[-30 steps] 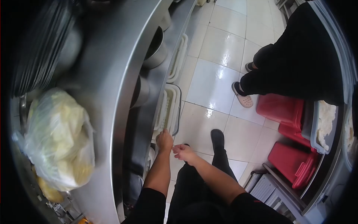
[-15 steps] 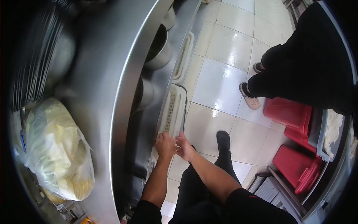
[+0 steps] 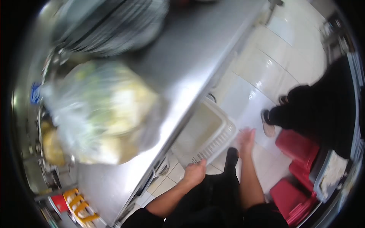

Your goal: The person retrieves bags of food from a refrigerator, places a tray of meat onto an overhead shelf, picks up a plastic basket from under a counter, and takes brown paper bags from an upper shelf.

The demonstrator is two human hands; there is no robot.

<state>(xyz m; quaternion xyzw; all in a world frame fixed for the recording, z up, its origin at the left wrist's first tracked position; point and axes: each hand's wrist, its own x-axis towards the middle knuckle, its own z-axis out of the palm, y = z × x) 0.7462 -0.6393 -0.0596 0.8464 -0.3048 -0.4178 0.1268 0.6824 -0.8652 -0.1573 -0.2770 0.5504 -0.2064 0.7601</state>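
A white slatted plastic basket (image 3: 216,148) is partly out from beneath the steel counter and tilted. My left hand (image 3: 195,173) is closed on its near rim. Beyond the basket's right corner, my right hand (image 3: 246,138) is raised with its fingers stretched out, apart from the rim and somewhat blurred. The basket's far left part is hidden under the counter edge, and the part of the inside that shows looks pale and bare.
On the steel counter (image 3: 182,57) lie a clear bag of pale leafy vegetables (image 3: 110,110) and a stack of metal racks (image 3: 118,26). A person in black (image 3: 315,110) stands to the right, by red bins (image 3: 289,190) and a tub of white stuff (image 3: 334,171).
The basket has come out from under the counter, with my left hand on its rim. My right hand has moved right, away from the left. My view has turned toward the counter.
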